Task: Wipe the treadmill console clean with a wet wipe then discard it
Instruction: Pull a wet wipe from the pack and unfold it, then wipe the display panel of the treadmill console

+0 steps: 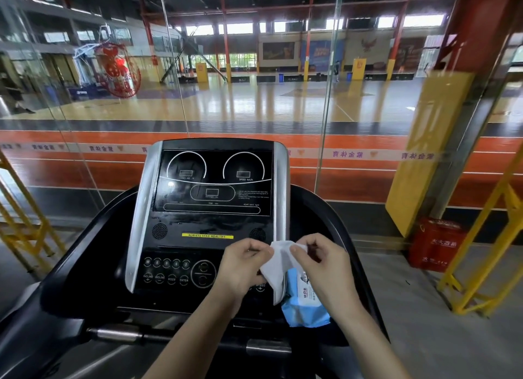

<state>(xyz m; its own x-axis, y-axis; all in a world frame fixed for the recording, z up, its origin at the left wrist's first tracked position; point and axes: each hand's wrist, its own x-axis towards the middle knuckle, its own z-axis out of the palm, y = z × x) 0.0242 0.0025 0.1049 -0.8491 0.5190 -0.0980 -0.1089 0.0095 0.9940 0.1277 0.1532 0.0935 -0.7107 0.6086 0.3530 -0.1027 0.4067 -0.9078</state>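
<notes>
Wet wipe [278, 261] pinched between both hands [285, 265], above treadmill console [198, 209]

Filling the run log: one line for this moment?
both hands pinch white wet wipe | blue wipe pack beneath | black treadmill console unwiped

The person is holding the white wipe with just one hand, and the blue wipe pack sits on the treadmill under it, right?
Not quite. In the head view both hands pinch the white wipe: the left hand and the right hand. The blue wipe pack does sit on the treadmill below it.
</notes>
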